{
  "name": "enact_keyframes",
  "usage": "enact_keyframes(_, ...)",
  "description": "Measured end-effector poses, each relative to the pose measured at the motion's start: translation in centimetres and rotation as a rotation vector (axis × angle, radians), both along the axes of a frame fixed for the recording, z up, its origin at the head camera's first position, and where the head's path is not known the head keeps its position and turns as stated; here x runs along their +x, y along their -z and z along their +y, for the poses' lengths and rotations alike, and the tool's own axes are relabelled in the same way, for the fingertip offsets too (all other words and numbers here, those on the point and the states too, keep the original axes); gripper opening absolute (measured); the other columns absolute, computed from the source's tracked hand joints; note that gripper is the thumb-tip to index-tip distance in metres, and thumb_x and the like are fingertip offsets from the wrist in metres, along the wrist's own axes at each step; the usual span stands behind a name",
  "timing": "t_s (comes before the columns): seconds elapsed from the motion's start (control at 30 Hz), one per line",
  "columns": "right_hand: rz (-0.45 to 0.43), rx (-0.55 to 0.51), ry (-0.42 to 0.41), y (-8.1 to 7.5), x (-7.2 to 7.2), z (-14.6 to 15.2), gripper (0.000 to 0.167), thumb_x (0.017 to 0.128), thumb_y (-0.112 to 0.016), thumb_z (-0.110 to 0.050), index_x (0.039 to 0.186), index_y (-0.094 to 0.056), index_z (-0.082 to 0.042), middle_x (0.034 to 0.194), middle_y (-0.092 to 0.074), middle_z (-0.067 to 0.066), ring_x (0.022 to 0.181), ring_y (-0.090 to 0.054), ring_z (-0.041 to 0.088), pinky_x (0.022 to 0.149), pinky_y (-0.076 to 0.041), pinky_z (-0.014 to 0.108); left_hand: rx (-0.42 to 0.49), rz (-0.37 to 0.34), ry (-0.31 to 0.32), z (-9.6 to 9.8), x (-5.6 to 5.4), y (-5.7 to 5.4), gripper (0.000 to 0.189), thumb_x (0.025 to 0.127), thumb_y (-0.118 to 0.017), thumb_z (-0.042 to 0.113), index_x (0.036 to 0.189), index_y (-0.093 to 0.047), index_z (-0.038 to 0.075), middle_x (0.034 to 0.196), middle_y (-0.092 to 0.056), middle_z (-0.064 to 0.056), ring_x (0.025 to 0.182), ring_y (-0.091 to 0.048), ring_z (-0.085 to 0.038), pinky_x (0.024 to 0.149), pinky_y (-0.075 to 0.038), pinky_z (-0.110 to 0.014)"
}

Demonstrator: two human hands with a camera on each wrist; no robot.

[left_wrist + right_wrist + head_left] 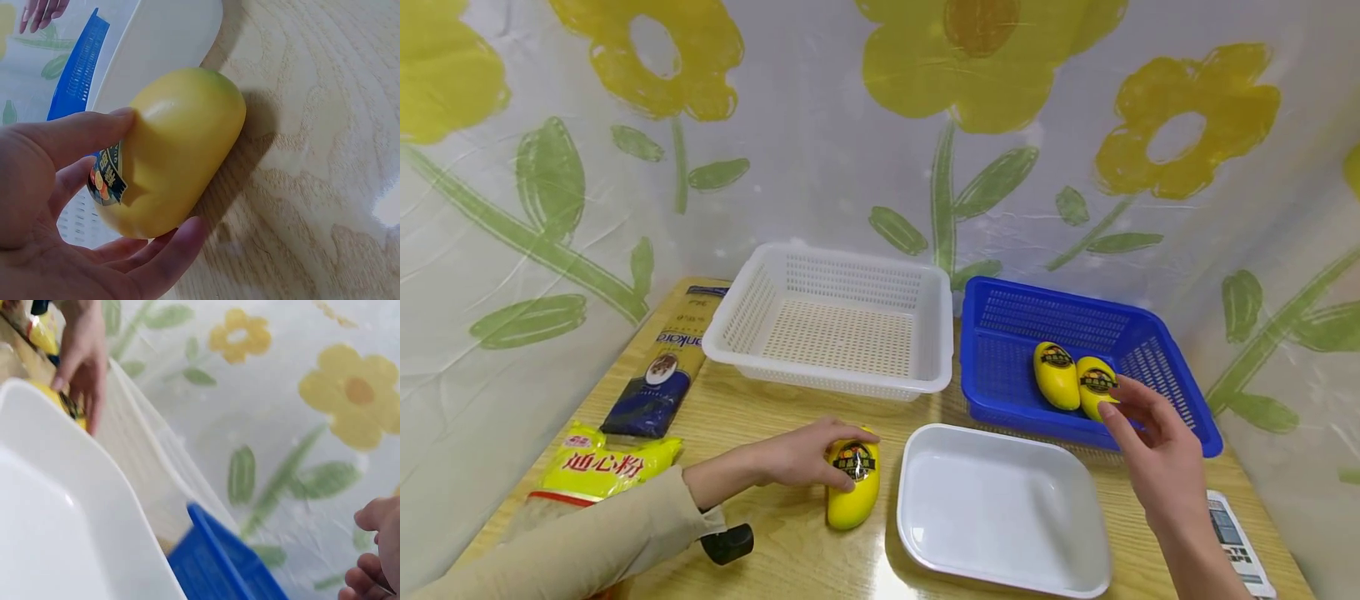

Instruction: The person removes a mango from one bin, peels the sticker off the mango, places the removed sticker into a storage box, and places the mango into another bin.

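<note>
My left hand [801,457] grips a yellow mango [855,504] that bears a dark label, just left of the white tray [1000,508]. The left wrist view shows the thumb on one side of this mango [181,144] and fingertips on the other. Over the front right of the blue basket [1000,367] is my right hand [1165,454], its fingers loosely bent. Two more labelled mangoes, one on the left [1054,385] and one on the right [1092,404], lie side by side in that basket. In the right wrist view, the right hand [381,544] holds nothing.
A white slotted basket [842,379] stands at the back, left of the blue one. Along the left side lie a blue-and-gold pasta packet [651,392] and a yellow packet [598,467]. A flat white device [1236,542] lies at the right edge. A flowered curtain [820,167] surrounds the table.
</note>
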State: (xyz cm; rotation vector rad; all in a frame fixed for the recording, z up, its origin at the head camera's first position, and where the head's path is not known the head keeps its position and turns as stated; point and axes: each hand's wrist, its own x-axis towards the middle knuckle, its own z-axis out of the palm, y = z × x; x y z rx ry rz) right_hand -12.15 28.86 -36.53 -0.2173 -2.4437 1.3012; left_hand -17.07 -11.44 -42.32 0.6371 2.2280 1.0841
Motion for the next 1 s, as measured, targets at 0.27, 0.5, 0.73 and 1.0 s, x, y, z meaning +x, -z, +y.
enact_keyframes(0.27,-0.005,-0.02,-0.18,-0.6,0.1,-2.8,0.044,0.097,-0.062,-0.027,0.137,-0.054,-0.01,0.12,-0.059,-0.002,0.104,-0.056,0.003,0.083,-0.046,0.008,0.031,0.016,0.012,-0.3,0.0,0.3,0.064,0.086,-0.076,0.02,0.144,-0.05,0.02,0.144,-0.04,-0.019,0.125,-0.041,-0.034,0.102,-0.036,-0.057)
enact_keyframes(0.5,-0.039,-0.026,-0.222,-0.5,-0.2,-4.0,0.044,0.097,-0.061,-0.032,0.135,-0.055,-0.012,0.115,-0.061,-0.003,0.101,-0.056,0.004,0.079,-0.047,0.011,0.063,0.023,-0.013,-0.4,0.4,0.6,0.068,0.087,-0.075,0.024,0.148,-0.045,0.02,0.148,-0.036,-0.02,0.126,-0.042,-0.04,0.102,-0.036,-0.059)
enact_keyframes(0.73,-0.067,-0.025,-0.243,-0.4,-0.2,-4.3,0.045,0.097,-0.061,-0.033,0.136,-0.054,-0.013,0.115,-0.061,-0.002,0.101,-0.056,0.004,0.079,-0.047,0.011,0.123,0.033,-0.079,-0.7,1.0,1.6,0.073,0.085,-0.076,0.026,0.149,-0.042,0.018,0.147,-0.032,-0.024,0.123,-0.046,-0.041,0.1,-0.038,-0.061)
enact_keyframes(1.0,-0.058,-0.03,-0.294,-0.4,-0.3,-5.1,0.045,0.097,-0.061,-0.031,0.137,-0.054,-0.011,0.116,-0.063,-0.001,0.104,-0.057,0.003,0.082,-0.046,0.011,0.179,0.104,-0.142,-0.6,1.8,2.7,0.074,0.08,-0.082,0.024,0.144,-0.047,0.017,0.139,-0.039,-0.02,0.122,-0.045,-0.036,0.1,-0.039,-0.056)
